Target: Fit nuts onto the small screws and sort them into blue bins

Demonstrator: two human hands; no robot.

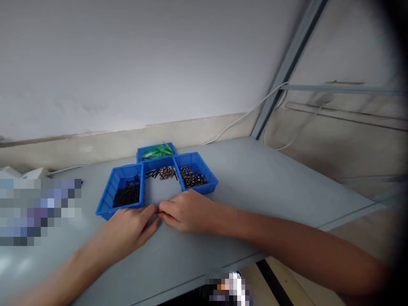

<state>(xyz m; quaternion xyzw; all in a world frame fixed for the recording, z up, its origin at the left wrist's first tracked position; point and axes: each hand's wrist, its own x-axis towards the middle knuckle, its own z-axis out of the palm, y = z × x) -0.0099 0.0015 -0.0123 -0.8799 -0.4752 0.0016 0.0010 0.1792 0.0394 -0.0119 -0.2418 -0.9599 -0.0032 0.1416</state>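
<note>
My left hand and my right hand meet fingertip to fingertip just above the grey table. Both are closed in a pinch; whatever sits between the fingers is too small to make out. Left of centre, a blue bin holds small black pieces. Behind my right hand another blue bin contains small shiny metal parts. Between these bins lies a loose pile of metal and black pieces. A third blue bin, at the back, has green plastic pieces in it.
The grey tabletop runs back to a wall. A metal upright stands at the far right corner, with a white cable beside it. A blurred-out object lies on the left.
</note>
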